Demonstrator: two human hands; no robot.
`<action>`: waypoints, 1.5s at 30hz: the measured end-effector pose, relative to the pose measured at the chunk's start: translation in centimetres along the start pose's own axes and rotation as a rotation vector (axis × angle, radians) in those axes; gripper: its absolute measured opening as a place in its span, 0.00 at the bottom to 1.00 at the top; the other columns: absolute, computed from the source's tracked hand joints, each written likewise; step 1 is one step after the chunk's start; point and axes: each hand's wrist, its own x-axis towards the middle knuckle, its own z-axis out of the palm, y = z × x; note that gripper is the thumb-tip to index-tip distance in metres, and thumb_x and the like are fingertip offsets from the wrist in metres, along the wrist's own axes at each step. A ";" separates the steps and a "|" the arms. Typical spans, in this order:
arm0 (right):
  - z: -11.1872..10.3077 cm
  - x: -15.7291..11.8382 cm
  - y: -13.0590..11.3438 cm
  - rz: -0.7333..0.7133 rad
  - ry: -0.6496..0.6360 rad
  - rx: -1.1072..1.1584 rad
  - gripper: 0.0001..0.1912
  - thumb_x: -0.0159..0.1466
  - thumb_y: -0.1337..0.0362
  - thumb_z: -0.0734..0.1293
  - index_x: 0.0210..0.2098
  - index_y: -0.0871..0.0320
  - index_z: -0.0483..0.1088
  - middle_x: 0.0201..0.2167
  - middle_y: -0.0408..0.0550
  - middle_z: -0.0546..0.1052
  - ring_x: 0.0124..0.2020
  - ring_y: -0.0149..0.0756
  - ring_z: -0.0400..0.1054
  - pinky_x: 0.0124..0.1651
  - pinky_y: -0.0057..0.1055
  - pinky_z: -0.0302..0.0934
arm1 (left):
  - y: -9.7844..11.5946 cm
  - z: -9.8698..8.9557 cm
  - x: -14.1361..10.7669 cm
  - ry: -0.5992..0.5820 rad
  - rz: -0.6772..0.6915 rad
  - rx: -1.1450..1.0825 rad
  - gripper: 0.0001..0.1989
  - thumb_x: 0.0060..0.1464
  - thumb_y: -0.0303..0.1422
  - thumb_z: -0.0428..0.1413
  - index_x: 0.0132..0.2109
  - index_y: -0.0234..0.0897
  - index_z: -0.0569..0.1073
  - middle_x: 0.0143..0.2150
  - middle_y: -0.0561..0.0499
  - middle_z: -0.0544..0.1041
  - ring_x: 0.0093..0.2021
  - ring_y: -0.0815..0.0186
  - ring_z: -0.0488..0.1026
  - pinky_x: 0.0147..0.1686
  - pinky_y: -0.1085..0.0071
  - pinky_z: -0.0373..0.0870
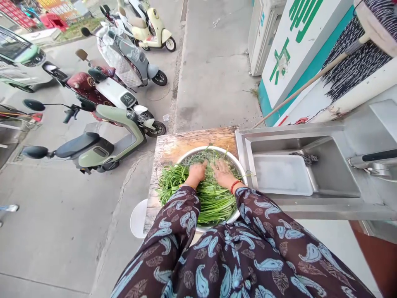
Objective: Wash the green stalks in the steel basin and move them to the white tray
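Note:
A round metal basin (pixel 240 167) rests on a weathered wooden table. Long green leafy stems (pixel 217 203) fill its near part and hang over its left rim, while its far part holds water with loose greens. My left hand (pixel 197 173) is over the left-centre of the basin, its fingers curled together at the edge of the greens; whether they hold anything is too small to tell. To its right, my right hand (pixel 222 173) lies palm down with its fingers spread over the wet greens. A red bead bracelet (pixel 235 185) circles my right wrist.
Right of the wooden table (pixel 164 145) is a steel sink (pixel 335 178) with a pale plastic tray (pixel 282 174) and a faucet (pixel 372 161). A white stool (pixel 139 219) stands low at the left. Several scooters are parked beyond. A long-handled mop (pixel 313 78) leans by the wall.

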 end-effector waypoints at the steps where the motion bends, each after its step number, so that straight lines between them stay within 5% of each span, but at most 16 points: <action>1: -0.7 -0.4 -0.1 -0.015 -0.009 0.009 0.37 0.67 0.66 0.65 0.74 0.60 0.54 0.76 0.62 0.49 0.77 0.57 0.39 0.75 0.55 0.41 | 0.1 -0.4 -0.6 0.011 0.002 0.009 0.37 0.55 0.27 0.55 0.72 0.33 0.60 0.53 0.30 0.78 0.55 0.46 0.77 0.54 0.53 0.71; 4: -2.9 -2.8 -0.3 -0.102 0.082 0.126 0.35 0.66 0.66 0.66 0.72 0.60 0.58 0.74 0.62 0.55 0.75 0.56 0.47 0.74 0.54 0.48 | 0.4 -2.1 -3.7 0.076 -0.009 0.043 0.35 0.58 0.26 0.51 0.72 0.36 0.59 0.51 0.34 0.79 0.51 0.50 0.79 0.52 0.56 0.72; 9: -4.3 -8.5 -0.9 -0.028 0.541 0.612 0.19 0.70 0.58 0.60 0.55 0.57 0.74 0.55 0.59 0.77 0.55 0.47 0.73 0.60 0.48 0.67 | 0.9 -6.9 -9.3 0.234 -0.032 0.034 0.42 0.54 0.29 0.56 0.74 0.38 0.55 0.52 0.38 0.79 0.52 0.51 0.78 0.52 0.60 0.72; 12: -4.5 -10.5 -3.6 0.044 0.394 0.979 0.19 0.64 0.52 0.68 0.50 0.56 0.76 0.48 0.56 0.81 0.49 0.48 0.76 0.55 0.50 0.70 | 1.9 -9.5 -11.4 0.363 -0.074 -0.040 0.44 0.52 0.32 0.59 0.74 0.37 0.54 0.55 0.38 0.79 0.52 0.47 0.78 0.49 0.60 0.74; 15: -5.2 -10.5 -7.3 -0.069 0.257 1.401 0.34 0.53 0.51 0.78 0.57 0.51 0.72 0.55 0.51 0.79 0.60 0.48 0.71 0.64 0.51 0.63 | 3.8 -10.4 -11.9 0.475 -0.070 -0.082 0.44 0.51 0.33 0.60 0.73 0.37 0.56 0.54 0.37 0.79 0.51 0.44 0.79 0.46 0.58 0.75; 18: -6.3 -9.5 -9.4 -0.147 0.298 1.777 0.34 0.52 0.50 0.78 0.56 0.50 0.73 0.57 0.46 0.79 0.64 0.44 0.67 0.72 0.48 0.54 | 6.4 -9.8 -11.7 0.511 0.019 -0.101 0.38 0.53 0.31 0.57 0.71 0.34 0.60 0.52 0.34 0.79 0.48 0.43 0.79 0.47 0.54 0.76; 22: -8.0 -9.7 -9.2 0.027 0.345 2.112 0.34 0.46 0.51 0.81 0.50 0.53 0.76 0.52 0.47 0.81 0.61 0.47 0.70 0.71 0.48 0.57 | 9.8 -8.7 -12.2 0.558 0.135 -0.208 0.40 0.53 0.32 0.58 0.71 0.31 0.59 0.55 0.30 0.77 0.55 0.40 0.76 0.54 0.45 0.73; 25: -10.2 -10.8 -7.4 0.069 0.443 2.161 0.31 0.45 0.56 0.80 0.48 0.55 0.76 0.49 0.47 0.83 0.56 0.48 0.73 0.65 0.47 0.65 | 12.0 -9.1 -13.5 0.632 0.325 -0.366 0.47 0.52 0.35 0.61 0.74 0.34 0.52 0.67 0.31 0.68 0.66 0.41 0.67 0.64 0.44 0.65; 28: -13.1 -12.5 -4.9 0.075 0.525 2.098 0.25 0.49 0.58 0.77 0.46 0.54 0.75 0.48 0.45 0.83 0.53 0.47 0.75 0.59 0.46 0.70 | 13.7 -10.9 -15.2 0.670 0.453 -0.506 0.41 0.58 0.38 0.59 0.74 0.41 0.54 0.73 0.39 0.61 0.72 0.47 0.59 0.69 0.47 0.60; 32: -17.3 -15.7 -0.9 0.123 0.650 2.006 0.17 0.56 0.55 0.72 0.42 0.55 0.74 0.44 0.47 0.82 0.48 0.45 0.77 0.54 0.45 0.74 | 13.7 -12.4 -16.0 0.700 0.342 -0.708 0.34 0.58 0.41 0.60 0.70 0.45 0.63 0.70 0.43 0.67 0.68 0.49 0.67 0.68 0.46 0.62; 37: -20.8 -19.0 6.5 0.109 0.977 1.955 0.13 0.60 0.56 0.69 0.42 0.55 0.73 0.40 0.45 0.81 0.43 0.39 0.78 0.48 0.42 0.76 | 10.8 -9.7 -14.1 0.608 0.152 -1.093 0.36 0.56 0.46 0.62 0.68 0.40 0.66 0.62 0.38 0.74 0.54 0.53 0.78 0.57 0.50 0.75; 41: -19.0 -19.4 14.4 0.336 1.159 1.946 0.11 0.62 0.58 0.65 0.42 0.54 0.74 0.40 0.47 0.80 0.40 0.36 0.78 0.46 0.38 0.76 | 8.5 -6.7 -12.4 0.569 -0.036 -1.224 0.38 0.53 0.48 0.64 0.66 0.35 0.68 0.59 0.35 0.76 0.51 0.54 0.80 0.54 0.53 0.76; 45: -12.7 -18.5 20.4 0.721 1.090 1.707 0.15 0.63 0.52 0.64 0.40 0.54 0.74 0.42 0.52 0.79 0.38 0.39 0.77 0.42 0.43 0.76 | 6.7 -4.5 -11.5 0.588 -0.171 -1.219 0.39 0.51 0.47 0.65 0.65 0.32 0.68 0.57 0.35 0.77 0.50 0.55 0.80 0.53 0.53 0.75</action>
